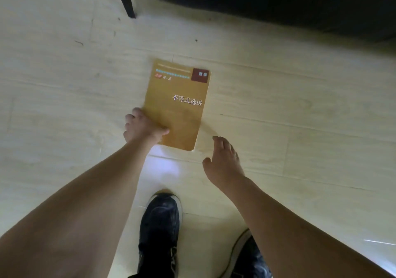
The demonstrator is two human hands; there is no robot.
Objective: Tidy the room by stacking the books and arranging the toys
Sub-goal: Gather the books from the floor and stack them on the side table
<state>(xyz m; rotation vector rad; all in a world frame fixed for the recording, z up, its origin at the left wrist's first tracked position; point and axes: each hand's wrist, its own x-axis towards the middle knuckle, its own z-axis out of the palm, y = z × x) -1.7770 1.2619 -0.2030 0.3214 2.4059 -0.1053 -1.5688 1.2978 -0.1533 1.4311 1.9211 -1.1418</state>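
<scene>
Fingers of the left hand curl round the lower left corner of a yellow textbook, thumb on its cover. Lying at mid-frame, that textbook sits over the pale wood-look floor. Just right of it, the right hand hovers with fingers relaxed and spread, holding nothing. Dark sneakers stand at bottom centre; dark furniture fills the upper right.

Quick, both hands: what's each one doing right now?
Left hand: grips the book at its near left corner.
Right hand: open, empty, beside the book.
</scene>
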